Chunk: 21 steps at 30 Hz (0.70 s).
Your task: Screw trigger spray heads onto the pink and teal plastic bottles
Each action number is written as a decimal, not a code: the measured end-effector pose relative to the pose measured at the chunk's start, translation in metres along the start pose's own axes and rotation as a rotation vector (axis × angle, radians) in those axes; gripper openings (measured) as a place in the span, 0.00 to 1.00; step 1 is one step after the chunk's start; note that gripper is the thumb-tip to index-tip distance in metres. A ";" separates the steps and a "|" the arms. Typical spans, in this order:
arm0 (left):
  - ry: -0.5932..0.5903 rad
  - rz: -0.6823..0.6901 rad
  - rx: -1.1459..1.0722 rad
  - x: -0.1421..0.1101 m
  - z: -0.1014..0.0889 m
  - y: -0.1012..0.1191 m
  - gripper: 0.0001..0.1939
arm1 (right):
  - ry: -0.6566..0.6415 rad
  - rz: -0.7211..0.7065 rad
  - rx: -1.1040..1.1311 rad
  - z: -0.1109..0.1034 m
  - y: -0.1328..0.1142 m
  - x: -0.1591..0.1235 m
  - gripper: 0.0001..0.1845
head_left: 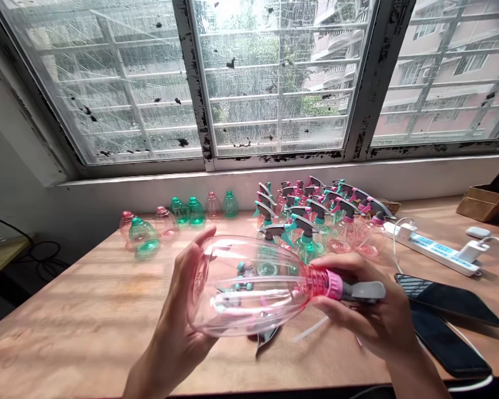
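I hold a clear pink spray bottle (249, 288) sideways above the wooden table (87, 310). My left hand (178, 327) cups the bottle's base with its fingers curled around it. My right hand (370, 316) is wrapped round the pink collar and the grey trigger head (363, 291) at the bottle's neck. Loose trigger parts (268, 335) and a thin white tube (310, 330) lie on the table under the bottle.
A cluster of assembled spray bottles (324, 221) stands behind. Several headless green and pink bottles (166, 221) sit at the back left. Two dark phones (449, 302), a white power strip (436, 249) and a cardboard box (482, 202) lie at the right.
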<state>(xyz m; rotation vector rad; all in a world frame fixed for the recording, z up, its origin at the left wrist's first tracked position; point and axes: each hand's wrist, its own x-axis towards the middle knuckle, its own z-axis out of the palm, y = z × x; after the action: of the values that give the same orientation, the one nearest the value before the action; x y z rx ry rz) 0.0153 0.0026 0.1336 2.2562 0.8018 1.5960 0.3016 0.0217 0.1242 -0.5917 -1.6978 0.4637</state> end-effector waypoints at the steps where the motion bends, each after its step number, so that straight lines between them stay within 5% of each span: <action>1: 0.000 0.018 0.032 0.000 0.000 0.000 0.52 | -0.001 0.001 -0.010 0.000 0.000 0.000 0.15; 7: 0.037 -0.021 0.088 0.001 0.003 0.003 0.63 | -0.052 0.005 -0.079 0.004 0.004 0.004 0.16; 12: 0.146 0.016 -0.010 0.005 0.005 0.005 0.51 | -0.149 -0.035 -0.090 0.006 0.007 0.005 0.15; 17: 0.258 0.042 -0.050 0.008 0.004 0.007 0.51 | -0.171 -0.096 -0.102 0.012 0.006 0.004 0.15; 21: 0.195 -0.065 -0.162 0.002 0.002 0.010 0.46 | -0.132 -0.133 -0.072 0.022 0.005 0.004 0.15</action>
<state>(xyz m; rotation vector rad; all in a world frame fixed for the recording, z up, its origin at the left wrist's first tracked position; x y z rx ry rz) 0.0210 -0.0042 0.1399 1.9661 0.7548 1.8009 0.2804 0.0286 0.1199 -0.5047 -1.8736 0.3540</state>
